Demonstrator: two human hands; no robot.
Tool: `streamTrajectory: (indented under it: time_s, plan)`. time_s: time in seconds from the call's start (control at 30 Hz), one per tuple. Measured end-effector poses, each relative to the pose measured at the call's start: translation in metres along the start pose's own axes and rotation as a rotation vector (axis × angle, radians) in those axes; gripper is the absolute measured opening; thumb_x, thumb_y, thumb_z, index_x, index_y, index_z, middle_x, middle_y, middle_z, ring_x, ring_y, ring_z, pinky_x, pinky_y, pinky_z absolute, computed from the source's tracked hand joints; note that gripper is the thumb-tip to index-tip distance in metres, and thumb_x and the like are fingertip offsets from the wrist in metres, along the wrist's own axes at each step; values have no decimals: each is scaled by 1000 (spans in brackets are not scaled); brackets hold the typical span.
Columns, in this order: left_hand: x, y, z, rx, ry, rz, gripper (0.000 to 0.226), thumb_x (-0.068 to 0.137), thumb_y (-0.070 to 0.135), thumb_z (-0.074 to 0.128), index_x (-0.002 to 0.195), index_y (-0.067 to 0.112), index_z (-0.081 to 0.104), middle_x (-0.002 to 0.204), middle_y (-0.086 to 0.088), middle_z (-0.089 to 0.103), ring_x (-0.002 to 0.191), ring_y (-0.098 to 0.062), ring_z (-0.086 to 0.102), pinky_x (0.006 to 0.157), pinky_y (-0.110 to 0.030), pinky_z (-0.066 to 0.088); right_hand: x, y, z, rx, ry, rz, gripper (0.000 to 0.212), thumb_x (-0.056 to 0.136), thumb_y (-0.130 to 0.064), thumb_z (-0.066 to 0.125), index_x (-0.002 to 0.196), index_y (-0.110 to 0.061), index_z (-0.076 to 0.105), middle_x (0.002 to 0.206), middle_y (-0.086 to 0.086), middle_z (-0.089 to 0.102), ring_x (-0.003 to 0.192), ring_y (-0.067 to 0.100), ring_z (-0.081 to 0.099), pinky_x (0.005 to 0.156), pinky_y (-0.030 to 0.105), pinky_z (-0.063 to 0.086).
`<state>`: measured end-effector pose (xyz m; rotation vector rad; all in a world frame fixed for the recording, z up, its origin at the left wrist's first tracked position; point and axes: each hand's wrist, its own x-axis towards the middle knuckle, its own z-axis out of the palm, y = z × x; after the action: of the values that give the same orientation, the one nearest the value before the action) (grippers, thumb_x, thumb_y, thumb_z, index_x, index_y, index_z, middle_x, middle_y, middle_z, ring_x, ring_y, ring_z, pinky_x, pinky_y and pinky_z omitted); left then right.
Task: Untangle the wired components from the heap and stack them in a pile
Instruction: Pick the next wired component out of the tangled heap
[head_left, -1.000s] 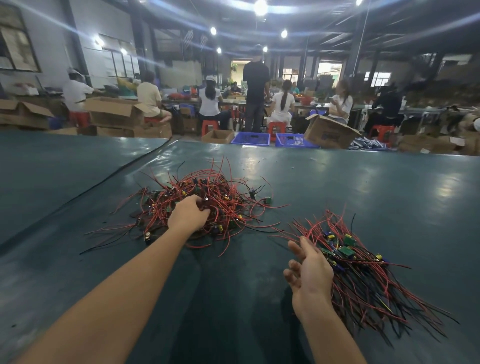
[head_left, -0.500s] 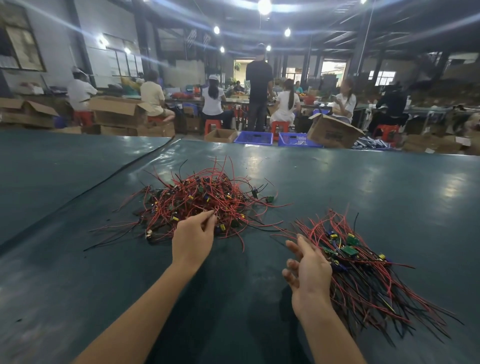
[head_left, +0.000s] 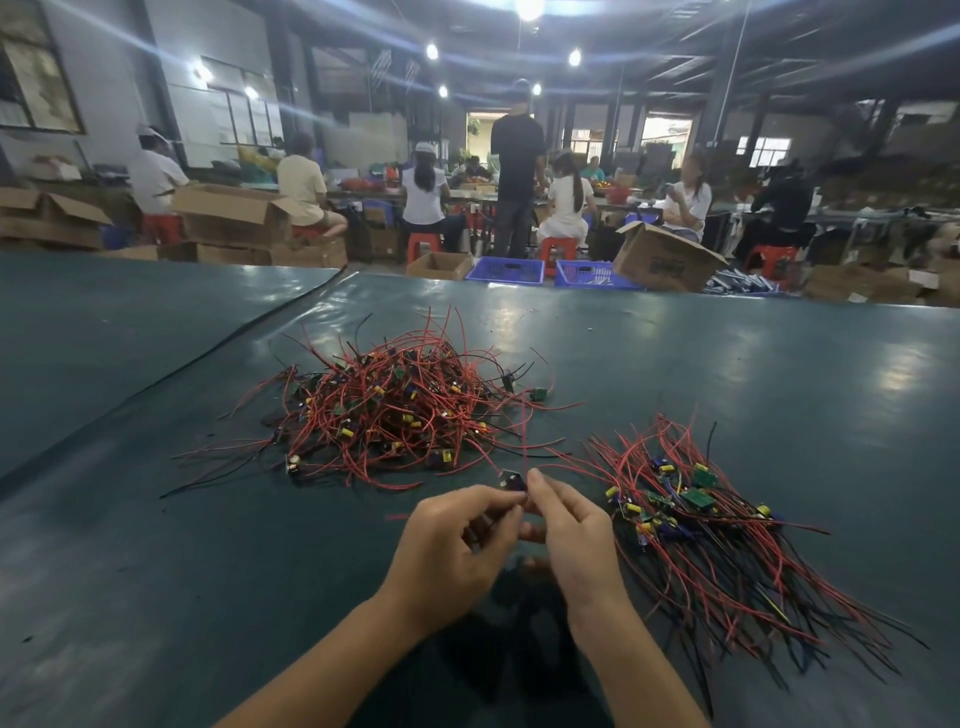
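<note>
The left hand has left the heap at eleven o'clock to meet the right hand, both pinching one component; ease its wire free gently toward the three-o'clock pile.

No legible text; dark print on tilted cardboard box too blurred to read

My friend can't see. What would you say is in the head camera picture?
A left hand and a right hand pinch one small wired component above a dark green table. A tangled heap of red-wired parts lies beyond them, and a straighter pile lies to the right.
</note>
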<state>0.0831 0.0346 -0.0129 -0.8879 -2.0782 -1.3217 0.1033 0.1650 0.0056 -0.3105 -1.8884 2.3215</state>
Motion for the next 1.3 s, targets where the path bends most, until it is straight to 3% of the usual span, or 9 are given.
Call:
streamTrajectory:
  time_s: [0.1, 0.23, 0.37, 0.47, 0.53, 0.73, 0.9, 1.03, 1.3]
  plan:
    - [-4, -3, 0, 22, -92, 3, 14, 89, 20, 64, 100, 16, 72, 83, 14, 69, 67, -5, 63, 60, -19, 48, -1, -1, -1, -36, -24, 25, 20, 92, -28, 65, 95, -10, 73, 81, 6, 73, 66, 14, 67, 60, 32, 54]
    - [-3, -2, -1, 4, -148, -16, 17, 92, 28, 60, 95, 17, 73, 80, 12, 67, 65, -7, 61, 59, -16, 45, -2, -3, -3, -13, -8, 32, 12, 93, -20, 63, 92, -13, 73, 71, -3, 73, 66, 12, 67, 59, 31, 53]
    - [5, 9, -2, -500, -15, -461, 43, 95, 45, 49, 77, 14, 72, 81, -10, 73, 54, -22, 66, 40, -21, 41, 1, -2, -4, -13, 101, -7, 22, 93, -29, 63, 82, -14, 74, 72, 0, 74, 72, 20, 67, 72, 45, 57]
    - [9, 7, -7, -593, -115, -720, 40, 86, 49, 56, 76, 14, 74, 84, -11, 74, 62, -21, 68, 39, -23, 43, 1, -3, -3, 11, 128, -25, 29, 93, -32, 63, 72, -16, 75, 72, 0, 74, 73, 21, 67, 72, 44, 58]
    - [9, 4, -7, -571, -188, -807, 28, 82, 41, 63, 90, 15, 72, 85, -8, 75, 66, -21, 71, 39, -24, 46, 0, -4, -1, 44, 98, -19, 33, 92, -31, 64, 65, -15, 75, 69, 5, 73, 66, 23, 69, 62, 39, 59]
    - [9, -1, -10, -620, -296, -713, 52, 74, 44, 77, 120, 28, 59, 98, -7, 74, 75, -25, 72, 52, -26, 53, -3, -6, -1, 77, 40, -23, 22, 90, -23, 67, 72, -13, 75, 51, -3, 58, 50, 9, 57, 48, 23, 51]
    - [12, 0, -2, -684, -47, -783, 42, 74, 43, 67, 102, 12, 69, 87, -10, 73, 63, -18, 67, 52, -25, 52, -1, -5, -1, 63, 15, 32, 13, 87, -24, 71, 80, -15, 78, 55, 2, 58, 58, 20, 55, 65, 45, 52]
    - [12, -1, -2, -755, 32, -828, 38, 74, 36, 66, 100, 8, 63, 78, -5, 72, 58, -15, 64, 49, -22, 49, 1, -3, -4, 51, 39, 14, 11, 88, -17, 71, 99, -18, 70, 47, -4, 55, 41, 6, 43, 42, 20, 37]
    - [13, 4, 1, -948, -45, -974, 44, 71, 38, 73, 105, 12, 63, 70, -1, 65, 52, -13, 57, 48, -22, 47, -1, -10, -5, 322, -135, 125, 11, 91, 1, 59, 87, -8, 64, 42, -1, 42, 31, 6, 31, 32, 17, 28]
